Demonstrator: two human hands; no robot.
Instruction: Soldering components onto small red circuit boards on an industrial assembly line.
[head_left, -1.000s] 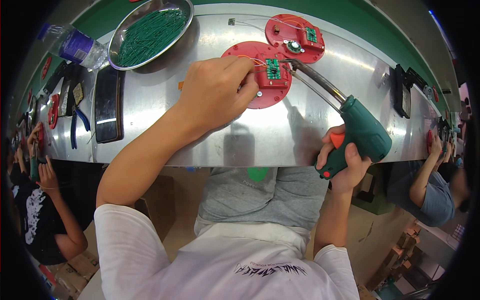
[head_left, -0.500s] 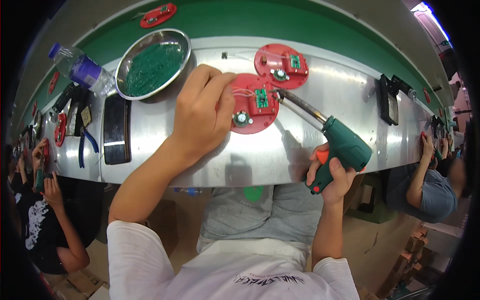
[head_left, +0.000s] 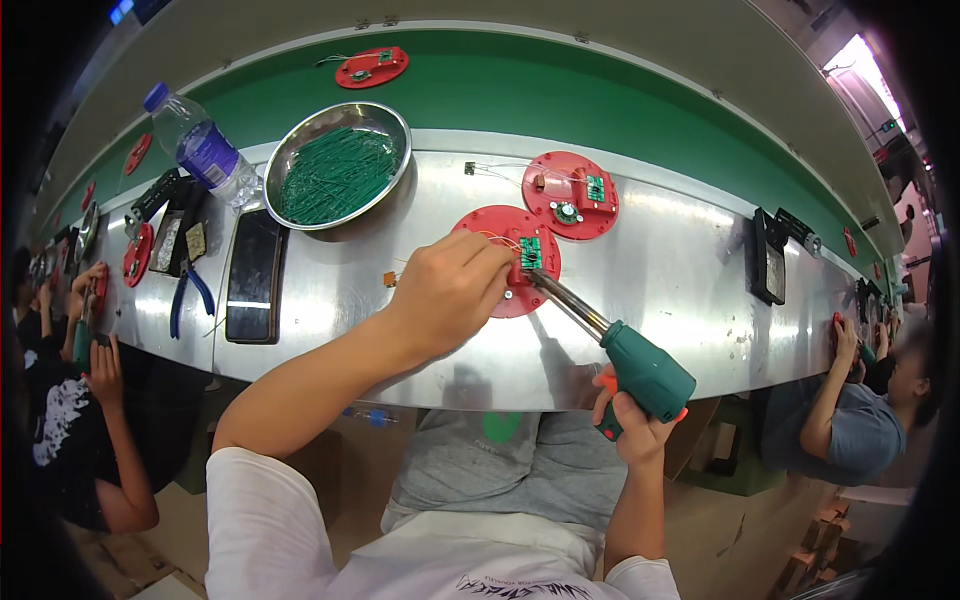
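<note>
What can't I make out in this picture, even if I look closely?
All in the head view:
- Whatever the left hand may pinch: hidden behind its own knuckles.
- Part of the nearer red disc: covered by that hand.
- Whether the soldering gun touches the green circuit board with its tip: too small.
- Part of the gun's handle: behind the right hand.

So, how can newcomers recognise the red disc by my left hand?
On the table, find the steel bowl. The red disc lies right of it, partly hidden by your left hand. Unlike the farther disc, it has a soldering gun aimed at it.
</note>
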